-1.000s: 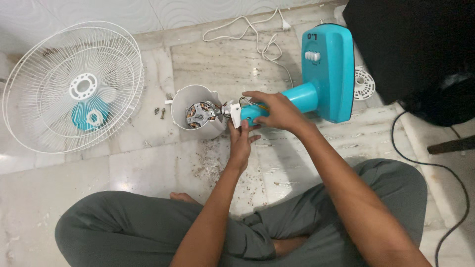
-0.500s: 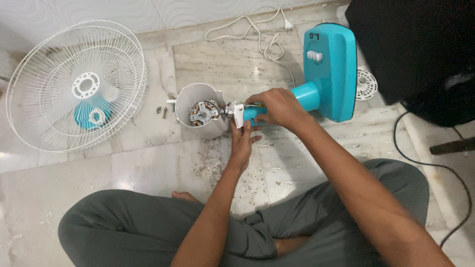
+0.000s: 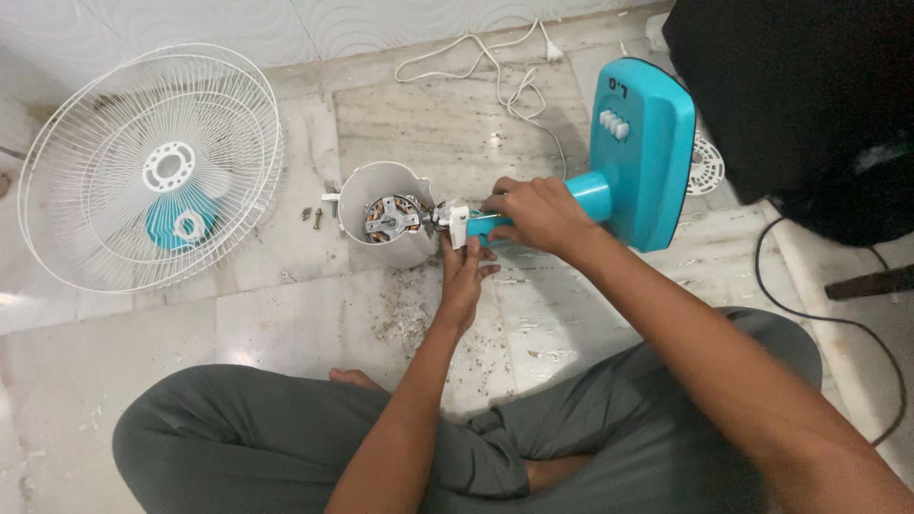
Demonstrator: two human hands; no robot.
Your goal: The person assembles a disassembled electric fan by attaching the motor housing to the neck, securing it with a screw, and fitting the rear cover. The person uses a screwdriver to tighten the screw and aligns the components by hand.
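Hands meet at the fan's neck joint on the marble floor (image 3: 286,314): right hand (image 3: 538,214) clenched round the teal stand neck (image 3: 595,190), left hand (image 3: 464,271) pinching the white bracket (image 3: 457,224) beside the open motor housing (image 3: 386,214). Judging by this, the joint is being worked apart, which calls for a steady hold

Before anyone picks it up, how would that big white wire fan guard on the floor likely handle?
The fan guard is thin open wire, so it is probably light for its size. Its slender spokes might flex or bend if squeezed. It lies flat on the floor, so it should slide when pushed, not roll.
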